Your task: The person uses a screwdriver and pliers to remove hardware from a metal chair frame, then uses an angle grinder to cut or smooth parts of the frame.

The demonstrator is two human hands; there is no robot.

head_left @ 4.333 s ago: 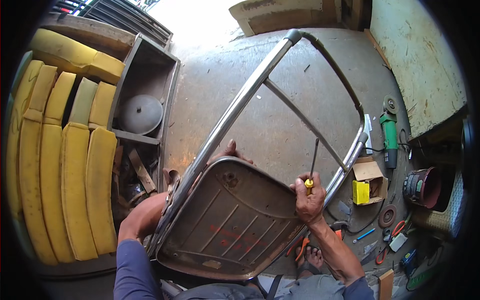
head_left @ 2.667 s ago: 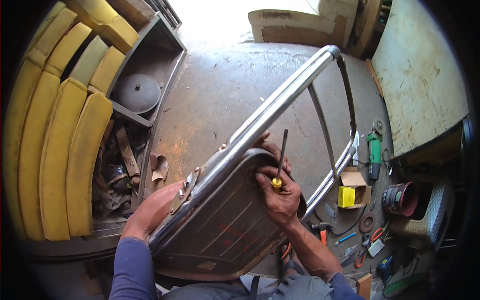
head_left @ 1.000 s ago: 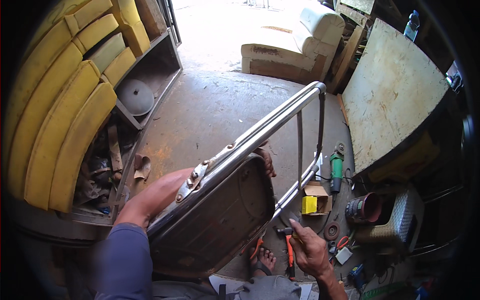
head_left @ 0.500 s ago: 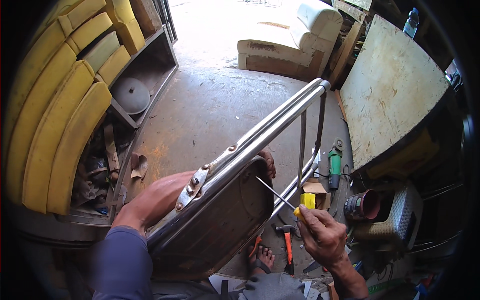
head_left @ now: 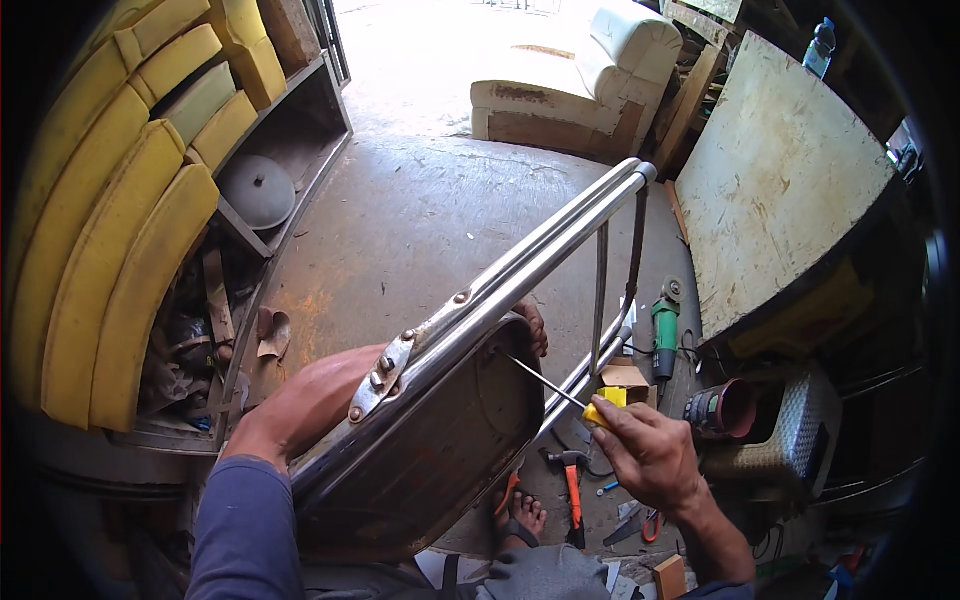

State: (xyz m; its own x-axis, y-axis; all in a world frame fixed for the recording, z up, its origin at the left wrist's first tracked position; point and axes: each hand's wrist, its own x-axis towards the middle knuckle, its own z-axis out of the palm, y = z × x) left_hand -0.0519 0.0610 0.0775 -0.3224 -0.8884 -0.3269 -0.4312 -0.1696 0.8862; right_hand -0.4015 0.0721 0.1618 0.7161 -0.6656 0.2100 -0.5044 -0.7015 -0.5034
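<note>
A chair with chrome tube legs (head_left: 560, 262) and a dark seat pan (head_left: 430, 470) is tilted in front of me, underside facing me. My left arm reaches behind the tubes, and my left hand (head_left: 534, 326) is curled round the seat pan's far edge; most of it is hidden. In my right hand (head_left: 650, 450) is a screwdriver (head_left: 552, 384), held by its yellow handle. Its tip rests at or very near the seat pan's underside, close to the upper corner. A riveted metal hinge plate (head_left: 383, 375) joins the tubes beside my left forearm.
On the floor lie a green angle grinder (head_left: 665, 330), an orange-handled hammer (head_left: 573, 490) and an open cardboard box (head_left: 628, 378). Right of them are a can (head_left: 722, 410) and a metal-patterned case (head_left: 790, 430). Yellow foam pads (head_left: 150, 290) fill the left; a white armchair (head_left: 580, 85) stands far back.
My right hand has moved slightly down and left, bringing the screwdriver tip further up and left along the seat pan. My left hand keeps its hold.
</note>
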